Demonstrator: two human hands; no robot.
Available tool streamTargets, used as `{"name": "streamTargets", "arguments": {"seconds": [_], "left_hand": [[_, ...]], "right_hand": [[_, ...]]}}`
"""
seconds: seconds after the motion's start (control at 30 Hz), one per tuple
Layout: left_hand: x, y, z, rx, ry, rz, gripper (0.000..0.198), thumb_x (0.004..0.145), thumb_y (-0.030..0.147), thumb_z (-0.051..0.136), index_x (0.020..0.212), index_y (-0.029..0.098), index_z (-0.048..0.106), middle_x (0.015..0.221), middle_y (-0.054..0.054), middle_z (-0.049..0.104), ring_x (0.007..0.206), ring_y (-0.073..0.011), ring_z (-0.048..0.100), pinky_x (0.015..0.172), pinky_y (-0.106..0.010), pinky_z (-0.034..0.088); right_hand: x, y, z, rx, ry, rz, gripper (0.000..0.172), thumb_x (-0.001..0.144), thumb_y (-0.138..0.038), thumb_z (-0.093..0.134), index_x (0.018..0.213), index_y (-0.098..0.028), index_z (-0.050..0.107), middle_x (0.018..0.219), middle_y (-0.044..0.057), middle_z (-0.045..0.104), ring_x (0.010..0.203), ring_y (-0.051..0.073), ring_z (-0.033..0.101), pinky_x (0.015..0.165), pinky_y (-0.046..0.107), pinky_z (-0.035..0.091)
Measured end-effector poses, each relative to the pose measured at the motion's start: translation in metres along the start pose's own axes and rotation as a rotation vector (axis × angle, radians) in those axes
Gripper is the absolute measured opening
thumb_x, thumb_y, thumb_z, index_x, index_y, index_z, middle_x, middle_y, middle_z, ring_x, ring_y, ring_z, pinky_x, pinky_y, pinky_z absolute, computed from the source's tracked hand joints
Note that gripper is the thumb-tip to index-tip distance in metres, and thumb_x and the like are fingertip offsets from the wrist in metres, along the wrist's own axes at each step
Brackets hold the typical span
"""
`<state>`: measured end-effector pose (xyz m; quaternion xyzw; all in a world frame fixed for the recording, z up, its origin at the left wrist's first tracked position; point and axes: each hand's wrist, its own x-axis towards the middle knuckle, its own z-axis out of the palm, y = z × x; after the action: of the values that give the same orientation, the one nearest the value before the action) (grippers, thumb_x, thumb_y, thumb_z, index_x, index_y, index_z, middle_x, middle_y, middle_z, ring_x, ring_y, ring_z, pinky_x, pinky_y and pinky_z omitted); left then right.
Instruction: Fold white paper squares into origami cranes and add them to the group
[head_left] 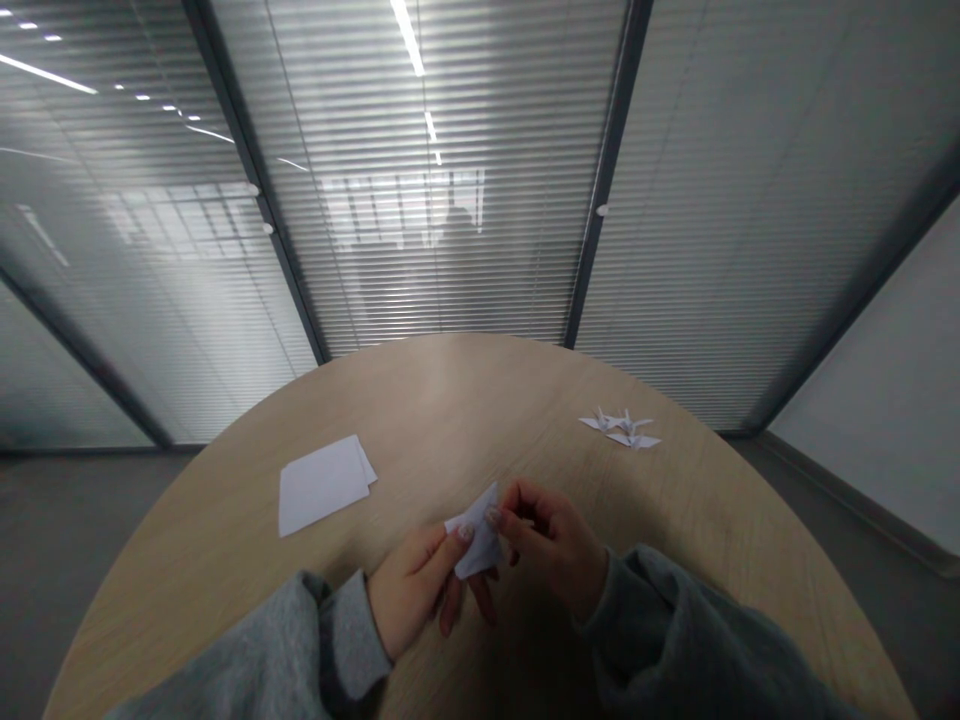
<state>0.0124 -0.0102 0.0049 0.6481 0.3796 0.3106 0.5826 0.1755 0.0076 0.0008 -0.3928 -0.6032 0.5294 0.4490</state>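
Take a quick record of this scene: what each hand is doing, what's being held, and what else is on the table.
Left hand: left hand pinches the paper, thumb on its near face
Right hand: right hand pinches the same paper from the other side
Held item: folded white paper
Surface: round light wood table
Also on table: white paper sheets, stacked, left of the hands; paper cranes, beyond the right hand
Background: glass partition with blinds
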Motion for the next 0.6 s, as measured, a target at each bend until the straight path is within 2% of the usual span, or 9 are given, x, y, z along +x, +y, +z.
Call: {"name": "streamTargets", "arguments": {"seconds": [0.23,0.33,0.43,0.53,0.6], "left_hand": [[0.000,0.002,-0.001,0.045,0.149,0.010,0.062,0.085,0.065,0.027,0.072,0.013,0.057,0.050,-0.005,0.064,0.028,-0.0057,0.037,0.033,-0.018,0.028],[0.001,0.000,-0.001,0.081,0.130,-0.001,0.065,0.085,0.066,0.022,0.070,0.014,0.058,0.048,-0.003,0.060,0.029,-0.0070,0.038,0.035,-0.019,0.030],[0.000,0.000,-0.003,0.234,0.120,0.066,0.066,0.088,0.060,0.019,0.066,0.015,0.061,0.047,-0.001,0.054,0.038,-0.0102,0.044,0.043,-0.022,0.035],[-0.001,0.002,-0.009,0.397,0.237,0.170,0.055,0.090,0.053,0.029,0.067,0.015,0.062,0.054,0.000,0.050,0.053,-0.0136,0.049,0.053,-0.024,0.037],[-0.001,0.004,-0.012,0.394,0.319,0.190,0.042,0.086,0.051,0.040,0.071,0.016,0.059,0.059,0.001,0.048,0.056,-0.0140,0.046,0.052,-0.024,0.035]], "right_hand": [[0.005,0.004,-0.002,0.048,-0.033,0.040,0.051,0.061,-0.067,0.065,0.067,-0.017,0.053,0.057,-0.004,0.048,0.049,0.008,0.043,0.044,0.021,0.039],[0.005,0.004,-0.003,0.036,-0.024,0.044,0.051,0.061,-0.066,0.066,0.068,-0.016,0.057,0.059,-0.003,0.051,0.052,0.009,0.044,0.045,0.021,0.039],[0.005,0.002,-0.005,0.032,-0.015,0.051,0.051,0.059,-0.066,0.066,0.065,-0.016,0.057,0.057,-0.003,0.050,0.051,0.009,0.043,0.044,0.022,0.038],[0.005,-0.002,-0.006,0.009,-0.004,0.066,0.052,0.056,-0.067,0.068,0.062,-0.016,0.057,0.055,-0.004,0.049,0.049,0.009,0.042,0.044,0.022,0.037],[0.005,-0.004,-0.006,-0.003,0.001,0.077,0.051,0.054,-0.066,0.070,0.061,-0.016,0.057,0.052,-0.004,0.048,0.048,0.008,0.041,0.044,0.021,0.036]]}}
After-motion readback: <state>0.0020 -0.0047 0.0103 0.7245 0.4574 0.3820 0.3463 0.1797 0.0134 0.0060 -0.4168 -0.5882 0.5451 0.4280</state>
